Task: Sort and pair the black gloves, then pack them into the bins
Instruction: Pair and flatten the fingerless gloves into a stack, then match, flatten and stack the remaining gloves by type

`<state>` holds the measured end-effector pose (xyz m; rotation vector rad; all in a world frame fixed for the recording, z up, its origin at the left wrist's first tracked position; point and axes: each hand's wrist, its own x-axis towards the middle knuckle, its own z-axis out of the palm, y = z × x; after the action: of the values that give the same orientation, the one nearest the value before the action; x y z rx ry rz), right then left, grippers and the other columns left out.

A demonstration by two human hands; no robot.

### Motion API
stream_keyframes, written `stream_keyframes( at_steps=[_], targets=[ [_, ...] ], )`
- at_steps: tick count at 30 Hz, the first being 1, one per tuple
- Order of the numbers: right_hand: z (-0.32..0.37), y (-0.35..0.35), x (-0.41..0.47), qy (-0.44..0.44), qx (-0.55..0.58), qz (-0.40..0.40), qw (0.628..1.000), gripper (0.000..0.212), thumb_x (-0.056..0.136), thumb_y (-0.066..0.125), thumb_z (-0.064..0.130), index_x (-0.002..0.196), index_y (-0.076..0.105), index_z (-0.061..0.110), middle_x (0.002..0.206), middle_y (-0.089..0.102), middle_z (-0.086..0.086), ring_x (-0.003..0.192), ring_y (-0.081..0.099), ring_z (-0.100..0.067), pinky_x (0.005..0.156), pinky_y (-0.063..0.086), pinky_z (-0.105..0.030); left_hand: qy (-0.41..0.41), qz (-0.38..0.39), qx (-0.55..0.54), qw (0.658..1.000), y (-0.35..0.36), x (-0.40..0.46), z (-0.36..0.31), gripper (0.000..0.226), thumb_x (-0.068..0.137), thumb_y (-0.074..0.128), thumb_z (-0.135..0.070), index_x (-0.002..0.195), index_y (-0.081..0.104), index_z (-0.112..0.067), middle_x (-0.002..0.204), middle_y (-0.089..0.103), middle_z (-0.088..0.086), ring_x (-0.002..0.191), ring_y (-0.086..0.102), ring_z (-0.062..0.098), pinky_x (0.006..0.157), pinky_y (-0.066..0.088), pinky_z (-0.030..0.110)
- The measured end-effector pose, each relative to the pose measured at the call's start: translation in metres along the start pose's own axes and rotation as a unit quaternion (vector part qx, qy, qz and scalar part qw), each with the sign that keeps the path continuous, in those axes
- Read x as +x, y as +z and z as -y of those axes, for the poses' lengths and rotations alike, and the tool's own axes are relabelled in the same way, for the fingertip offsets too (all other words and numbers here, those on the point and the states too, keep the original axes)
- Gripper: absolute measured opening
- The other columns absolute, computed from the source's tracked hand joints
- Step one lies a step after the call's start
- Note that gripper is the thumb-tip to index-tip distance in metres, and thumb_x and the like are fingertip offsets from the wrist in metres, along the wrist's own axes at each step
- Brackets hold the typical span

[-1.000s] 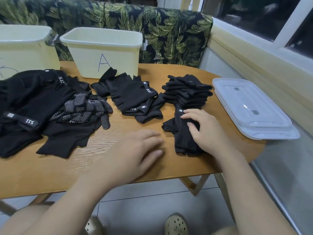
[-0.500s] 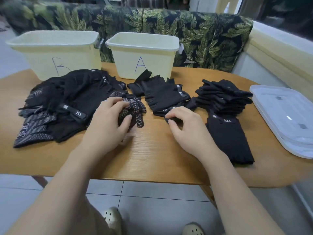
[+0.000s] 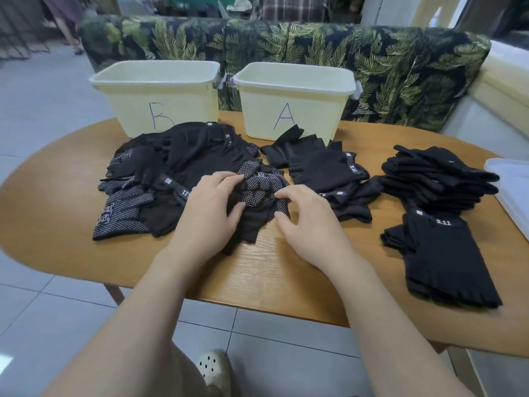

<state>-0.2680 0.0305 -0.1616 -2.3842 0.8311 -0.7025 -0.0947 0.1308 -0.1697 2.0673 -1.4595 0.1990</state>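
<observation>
Two pale yellow bins stand at the far side of the wooden table [image 3: 272, 282], bin B [image 3: 160, 93] on the left and bin A [image 3: 294, 96] on the right, both with the open top up. In front of bin B lies the big loose heap of black gloves [image 3: 183, 159], some plain and some with white dots. In front of bin A is a smaller pile of fingerless gloves [image 3: 323, 170], and at the right a neat stack of gloves [image 3: 438, 179] with a flat pair marked 5.11 [image 3: 446, 256] near it, long axis running toward the person, fingers to the near edge. A clear plastic lid [image 3: 512, 190] rests at the right edge. The left hand [image 3: 209, 219] lies on the heap with its fingers curled, gripping the dotted glove [image 3: 257, 184]. The right hand [image 3: 309, 222] is half open, its fingertips pinching the same glove from the right side. This glove is crumpled, so I cannot tell its direction.
</observation>
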Motion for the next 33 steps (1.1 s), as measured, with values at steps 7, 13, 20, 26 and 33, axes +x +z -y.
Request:
stream_keyframes(
  at_steps=[7,13,20,26,33],
  targets=[
    [0.01,0.014,0.014,0.025,-0.001,0.006,1.0,0.055,0.099,0.06,0.023,0.152,0.045,0.019,0.155,0.047,0.004,0.144,0.04,-0.013,0.121,0.03,-0.03,-0.027,-0.044,-0.064,0.997,-0.001,0.008,0.001,0.031,0.092,0.072,-0.035,0.118,0.067,-0.019,0.112,0.063,-0.008,0.102,0.051,0.013,0.092,0.04,0.026],
    [0.016,0.022,0.028,0.096,0.065,-0.033,0.993,0.047,0.101,0.059,0.025,0.147,0.051,0.018,0.147,0.055,0.003,0.138,0.046,-0.016,0.111,0.03,-0.02,-0.069,-0.04,-0.103,0.991,-0.003,0.01,-0.002,0.015,0.088,0.075,-0.021,0.101,0.067,-0.023,0.087,0.058,-0.017,0.086,0.049,0.008,0.076,0.034,0.02],
    [0.021,0.021,0.043,0.193,0.209,-0.111,0.952,0.033,0.086,0.08,0.029,0.116,0.071,0.017,0.101,0.073,0.004,0.099,0.07,-0.011,0.097,0.056,-0.037,-0.044,-0.065,-0.145,0.986,-0.008,0.008,-0.006,0.011,0.088,0.075,-0.021,0.09,0.064,-0.023,0.086,0.062,-0.013,0.087,0.054,0.014,0.079,0.042,0.024],
    [0.017,0.016,0.044,0.247,0.261,-0.054,0.932,0.06,0.07,0.085,0.053,0.114,0.075,0.014,0.096,0.077,0.002,0.094,0.074,-0.016,0.093,0.059,-0.044,-0.013,-0.109,-0.192,0.975,-0.017,-0.001,-0.011,0.011,0.09,0.074,-0.014,0.095,0.067,-0.022,0.093,0.064,-0.014,0.095,0.056,0.01,0.083,0.04,0.015],
    [0.029,-0.006,0.027,0.106,0.278,-0.12,0.947,0.014,0.085,0.081,0.016,0.098,0.078,0.021,0.085,0.076,0.006,0.081,0.071,-0.004,0.083,0.059,-0.028,0.013,-0.131,-0.296,0.946,-0.033,-0.012,-0.018,0.013,0.093,0.07,-0.002,0.1,0.068,-0.013,0.102,0.07,-0.007,0.1,0.065,0.02,0.089,0.05,0.029]
  ],
)
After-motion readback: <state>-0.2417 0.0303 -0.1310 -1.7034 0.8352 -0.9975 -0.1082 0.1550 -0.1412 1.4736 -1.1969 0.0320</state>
